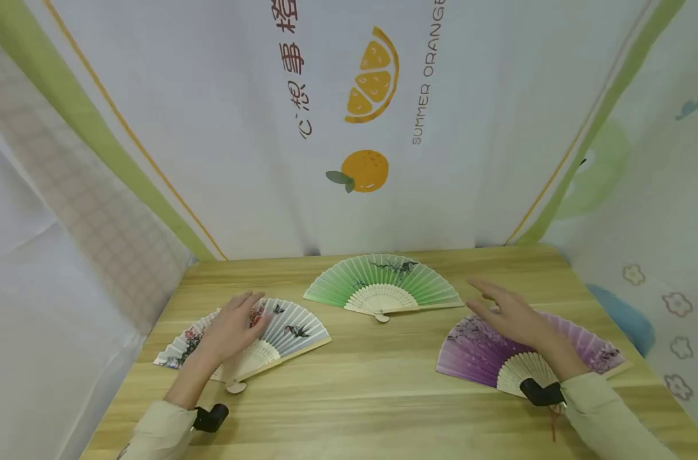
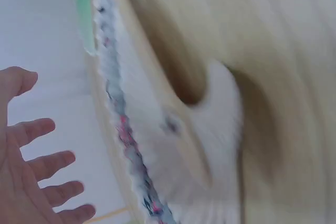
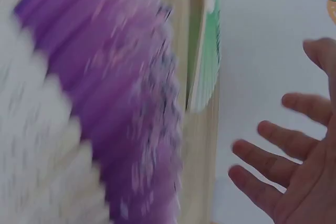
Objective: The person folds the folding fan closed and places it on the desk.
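Three spread folding fans lie on a wooden table. At the left is a white-grey fan (image 1: 308, 329) with red flowers and dark butterflies. My left hand (image 1: 230, 329) is over it, fingers spread; in the left wrist view the hand (image 2: 31, 171) holds nothing. A green fan (image 1: 435, 284) with a dark branch pattern lies at the back middle, apart from both hands. On the right, a purple fan (image 1: 469, 351) with pale blossoms lies under my right hand (image 1: 512, 316). The right wrist view shows that hand (image 3: 294, 156) with its fingers apart and nothing in it.
The wooden table (image 1: 371, 396) ends at the back against a white curtain (image 1: 239, 160) printed with oranges. More patterned cloth (image 1: 642, 223) hangs along the right side, and white cloth (image 1: 50, 306) along the left. A red tassel (image 1: 553, 427) hangs near the right wrist.
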The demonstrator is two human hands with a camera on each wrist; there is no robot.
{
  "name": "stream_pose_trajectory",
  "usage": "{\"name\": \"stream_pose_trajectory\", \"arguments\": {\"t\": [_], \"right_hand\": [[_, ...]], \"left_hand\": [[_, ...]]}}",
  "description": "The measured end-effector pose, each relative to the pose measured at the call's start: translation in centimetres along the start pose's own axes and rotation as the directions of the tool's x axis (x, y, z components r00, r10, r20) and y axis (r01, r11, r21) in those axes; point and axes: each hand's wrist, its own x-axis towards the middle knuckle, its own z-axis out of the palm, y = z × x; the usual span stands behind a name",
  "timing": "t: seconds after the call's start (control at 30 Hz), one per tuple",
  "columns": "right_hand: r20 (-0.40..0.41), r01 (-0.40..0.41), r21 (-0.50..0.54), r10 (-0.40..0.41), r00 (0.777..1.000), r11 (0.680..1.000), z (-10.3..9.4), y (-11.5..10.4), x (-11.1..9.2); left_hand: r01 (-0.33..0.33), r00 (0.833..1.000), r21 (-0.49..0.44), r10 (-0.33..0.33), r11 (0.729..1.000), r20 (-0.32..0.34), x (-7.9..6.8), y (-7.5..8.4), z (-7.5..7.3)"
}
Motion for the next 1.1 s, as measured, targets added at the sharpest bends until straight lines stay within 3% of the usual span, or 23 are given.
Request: {"name": "stream_pose_trajectory", "arguments": {"t": [0.1,0.2,0.3,0.43,0.6,0.7,0.83,1.1], "right_hand": [[-0.023,-0.052,0.134,0.055,0.998,0.990,0.7,-0.7,0.8],[-0.053,-0.081,0.278,0.099,0.994,0.957,1.2,-1.4,1.3],[-0.042,-0.104,0.464,0.139,0.989,0.880,1.8,-2.0,1.9],[0.011,-0.181,0.636,0.225,0.974,0.750,2.6,-2.7,2.3],[0.092,-0.272,0.727,0.304,0.948,0.631,3.8,-3.0,2.3],[0.125,-0.296,0.749,0.313,0.942,0.592,4.7,-3.1,2.3],[0.157,-0.319,0.776,0.323,0.933,0.544,5.6,-3.5,2.3],[0.223,-0.363,0.822,0.338,0.914,0.440,6.9,-4.2,2.3]], "left_hand": [[0.014,1.000,-0.148,-0.011,0.989,0.017,0.7,0.6,0.2],[0.057,0.998,-0.287,-0.044,0.956,0.052,1.7,1.4,0.2],[0.112,0.993,-0.396,-0.084,0.912,0.087,2.3,1.8,0.2],[0.173,0.985,-0.506,-0.133,0.845,0.114,2.9,2.1,0.4],[0.246,0.969,-0.620,-0.183,0.745,0.164,3.3,2.6,1.0],[0.284,0.959,-0.660,-0.203,0.695,0.199,3.6,2.9,1.4],[0.320,0.947,-0.667,-0.231,0.673,0.221,3.8,3.1,1.7],[0.338,0.941,-0.687,-0.238,0.643,0.240,4.2,3.0,2.0]]}}
